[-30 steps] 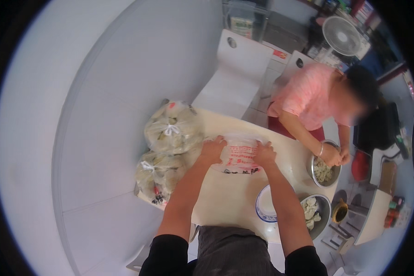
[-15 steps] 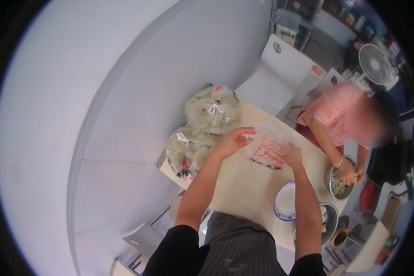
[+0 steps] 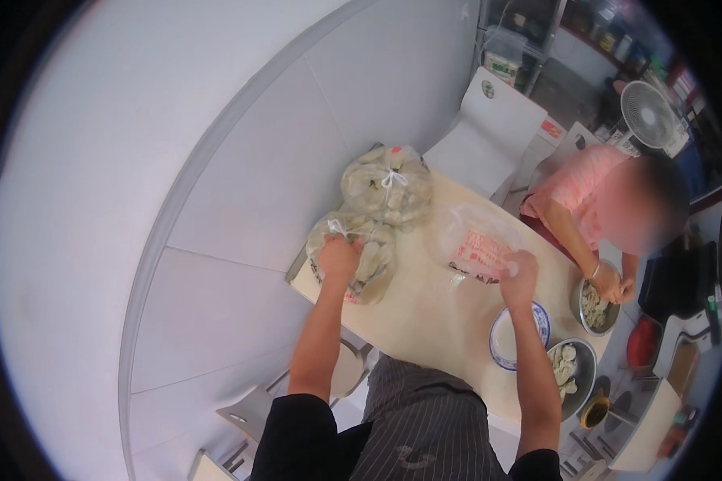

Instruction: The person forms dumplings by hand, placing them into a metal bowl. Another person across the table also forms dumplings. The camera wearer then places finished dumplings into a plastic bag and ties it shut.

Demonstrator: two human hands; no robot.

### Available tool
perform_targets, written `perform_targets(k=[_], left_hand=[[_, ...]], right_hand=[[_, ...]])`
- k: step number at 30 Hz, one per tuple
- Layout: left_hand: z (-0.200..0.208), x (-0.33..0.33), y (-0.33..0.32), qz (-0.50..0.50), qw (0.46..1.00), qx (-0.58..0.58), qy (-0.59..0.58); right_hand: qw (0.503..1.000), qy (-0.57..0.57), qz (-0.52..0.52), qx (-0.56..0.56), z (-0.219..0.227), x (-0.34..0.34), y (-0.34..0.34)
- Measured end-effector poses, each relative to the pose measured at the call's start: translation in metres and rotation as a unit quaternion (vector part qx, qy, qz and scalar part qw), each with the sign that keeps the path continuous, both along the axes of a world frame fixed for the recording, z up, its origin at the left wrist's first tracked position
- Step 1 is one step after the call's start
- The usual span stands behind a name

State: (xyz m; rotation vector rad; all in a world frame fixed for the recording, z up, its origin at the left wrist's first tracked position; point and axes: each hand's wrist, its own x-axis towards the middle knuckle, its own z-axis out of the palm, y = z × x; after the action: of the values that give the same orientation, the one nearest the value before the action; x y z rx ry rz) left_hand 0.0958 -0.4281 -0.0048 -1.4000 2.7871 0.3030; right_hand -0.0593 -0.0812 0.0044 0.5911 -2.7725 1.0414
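My left hand (image 3: 339,258) is on the nearer tied plastic bag (image 3: 375,258), its fingers curled at the top just below the white knot. That clear bag is full of pale lumpy pieces. A second tied plastic bag (image 3: 387,195), similarly filled, stands right behind it. My right hand (image 3: 520,279) pinches the right edge of a flat, clear plastic bag (image 3: 480,248) with red print, lying on the table. Close below my right wrist is a white plate with a blue rim (image 3: 501,341), partly covered by my forearm.
The pale table (image 3: 413,321) stands against a grey wall. A metal bowl with pale pieces (image 3: 565,373) sits at its near right. Across, a person in pink (image 3: 578,192) works with both hands over another metal bowl (image 3: 592,309). White chairs (image 3: 489,128) and a fan (image 3: 648,114) are farther back.
My left hand has let go of the printed bag and moved left onto the nearer tied bag. My right hand stays at the printed bag's right edge.
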Motion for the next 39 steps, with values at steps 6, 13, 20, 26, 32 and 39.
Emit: perform_targets(k=[6,13,20,26,32,39], left_hand=[[-0.007,-0.013,-0.016,0.077,0.991,0.111,0.019],[-0.014,0.020,-0.020,-0.084,0.984,0.108,0.112],[0.014,0.045,0.027,-0.239,0.936,0.194,0.173],[-0.009,0.020,0.075,-0.266,0.930,0.170,0.189],[-0.004,0.030,0.068,-0.275,0.914,0.207,0.216],[0.005,0.031,0.065,-0.329,0.876,0.220,0.275]], right_hand=[[0.982,-0.162,0.053,-0.087,-0.005,0.071,-0.036],[0.960,-0.266,0.067,-0.063,0.005,0.122,-0.035],[0.949,-0.276,0.144,-0.049,-0.017,0.134,-0.037],[0.965,-0.193,0.173,-0.046,-0.018,0.119,-0.089],[0.976,-0.168,0.133,-0.049,-0.030,0.113,-0.115],[0.976,-0.105,0.191,-0.007,-0.024,0.115,-0.130]])
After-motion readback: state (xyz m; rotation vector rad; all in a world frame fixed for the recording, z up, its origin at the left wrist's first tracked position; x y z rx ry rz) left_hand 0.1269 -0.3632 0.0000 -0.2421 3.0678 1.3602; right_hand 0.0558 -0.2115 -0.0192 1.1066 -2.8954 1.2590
